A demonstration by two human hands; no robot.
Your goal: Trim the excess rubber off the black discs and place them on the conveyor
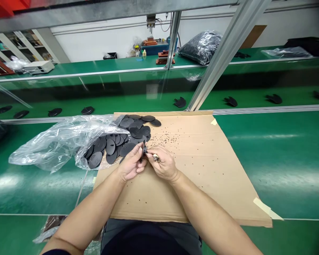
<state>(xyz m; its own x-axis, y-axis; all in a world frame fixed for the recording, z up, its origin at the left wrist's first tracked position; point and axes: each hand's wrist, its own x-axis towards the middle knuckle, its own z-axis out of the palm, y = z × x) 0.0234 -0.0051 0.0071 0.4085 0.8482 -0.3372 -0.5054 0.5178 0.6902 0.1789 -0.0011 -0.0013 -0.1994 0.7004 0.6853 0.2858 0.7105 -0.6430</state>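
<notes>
My left hand [130, 165] pinches a black oval disc [143, 150], turned nearly edge-on to me. Close against it, my right hand [163, 163] is closed round a small tool [156, 158] with a shiny gold-and-dark end; its kind is hard to make out. The tool's far end meets a small dark part of the disc, and the fingers partly cover that contact. Just beyond my hands lies a pile of similar black discs [126, 123], some spilling from a clear plastic bag [61, 140]. Tiny black scraps [166, 139] are scattered over the cardboard sheet [207, 191].
Tape [268, 209] holds the cardboard's right corner to the green table [276, 152]. Behind it, several black parts [180, 102] lie spaced along a green belt [149, 102]. A slanted metal post [218, 60] rises at the cardboard's back edge. A stuffed plastic bag [200, 46] sits farther back.
</notes>
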